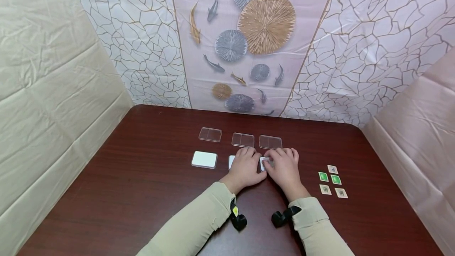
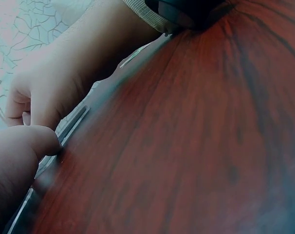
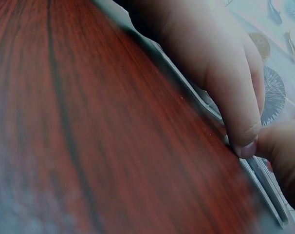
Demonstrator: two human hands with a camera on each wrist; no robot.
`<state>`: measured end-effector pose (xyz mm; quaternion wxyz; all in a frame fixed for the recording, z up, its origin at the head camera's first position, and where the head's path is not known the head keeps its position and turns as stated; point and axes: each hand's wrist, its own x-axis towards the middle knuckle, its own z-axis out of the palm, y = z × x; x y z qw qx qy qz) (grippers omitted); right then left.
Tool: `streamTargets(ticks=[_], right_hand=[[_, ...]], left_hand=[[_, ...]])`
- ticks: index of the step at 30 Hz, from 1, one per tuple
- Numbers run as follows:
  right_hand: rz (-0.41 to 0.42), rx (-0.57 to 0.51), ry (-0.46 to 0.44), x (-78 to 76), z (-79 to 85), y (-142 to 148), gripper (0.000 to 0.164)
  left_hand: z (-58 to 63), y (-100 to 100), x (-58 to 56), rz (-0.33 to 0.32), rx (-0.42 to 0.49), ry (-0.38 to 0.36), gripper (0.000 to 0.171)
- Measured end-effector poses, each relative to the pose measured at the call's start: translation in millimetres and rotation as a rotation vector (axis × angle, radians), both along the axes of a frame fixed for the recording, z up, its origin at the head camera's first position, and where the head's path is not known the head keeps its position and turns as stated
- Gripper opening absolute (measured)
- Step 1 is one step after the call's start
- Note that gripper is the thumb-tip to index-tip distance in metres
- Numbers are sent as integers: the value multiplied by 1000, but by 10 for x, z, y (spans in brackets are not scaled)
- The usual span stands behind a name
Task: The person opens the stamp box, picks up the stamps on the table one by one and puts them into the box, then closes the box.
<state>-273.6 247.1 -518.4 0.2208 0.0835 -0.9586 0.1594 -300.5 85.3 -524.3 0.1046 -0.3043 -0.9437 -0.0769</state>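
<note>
White-faced case, right end of near row, is held at its edges by left hand and right hand, fingers bent. Middle case is partly covered by left hand. Three clear plates are lined up beyond; five small tiles are laid out rightward on table.

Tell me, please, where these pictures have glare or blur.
Head view: brightly lit, mostly sharp, with pale sheen on the table at bottom centre; left wrist view: dimmer, bluish, with hazy lower-right corner; right wrist view: also dim, with a pale, blurry patch at lower left.
</note>
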Motion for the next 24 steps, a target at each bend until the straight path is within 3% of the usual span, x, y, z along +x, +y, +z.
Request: streamTargets(ticks=[8, 15, 24], right_hand=[[1, -8, 1, 27, -18, 11, 25], [29, -15, 60, 40, 5, 61, 24], [-60, -55, 189, 60, 13, 531, 20]], left_hand=[[14, -12, 23, -7, -6, 4, 54], [25, -8, 28, -3, -24, -8, 56], [53, -14, 34, 3, -21, -17, 58]])
